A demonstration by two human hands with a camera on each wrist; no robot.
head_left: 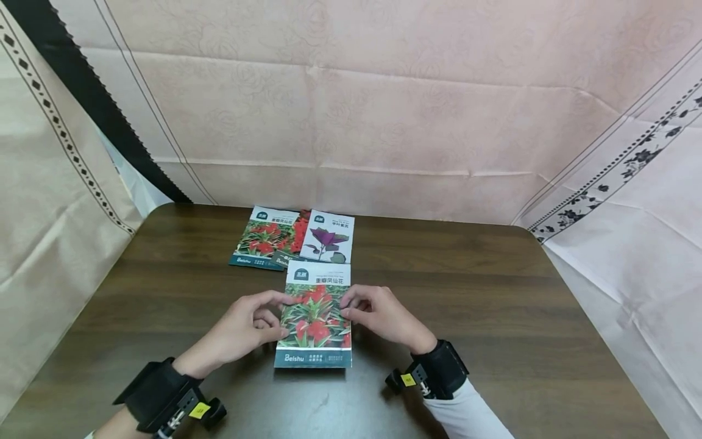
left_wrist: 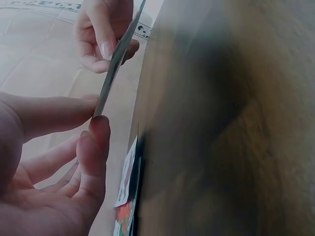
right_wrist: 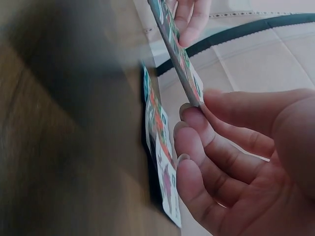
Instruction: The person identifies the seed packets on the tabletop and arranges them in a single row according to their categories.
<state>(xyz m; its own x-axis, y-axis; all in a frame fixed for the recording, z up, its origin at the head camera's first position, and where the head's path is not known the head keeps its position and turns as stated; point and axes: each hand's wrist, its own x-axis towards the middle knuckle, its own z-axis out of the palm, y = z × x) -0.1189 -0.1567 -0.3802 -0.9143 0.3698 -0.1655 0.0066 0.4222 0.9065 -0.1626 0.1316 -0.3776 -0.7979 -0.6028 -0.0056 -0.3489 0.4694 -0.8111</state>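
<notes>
A seed packet (head_left: 314,317) with red flowers, a white top and a teal bottom band is held up off the table between both hands. My left hand (head_left: 241,332) pinches its left edge between thumb and fingers. On the opposite edge, my right hand (head_left: 384,314) does the same. The left wrist view shows the packet (left_wrist: 115,64) nearly edge-on, with the thumb and a fingertip meeting on it. From the right wrist, the packet (right_wrist: 179,59) also appears edge-on, above the wood.
Behind it on the brown table (head_left: 466,305) lie several more packets, overlapping: one with red flowers (head_left: 260,238) at left, one with a purple plant (head_left: 327,238) at right. A pale patterned cloth (head_left: 356,122) hangs past the far edge.
</notes>
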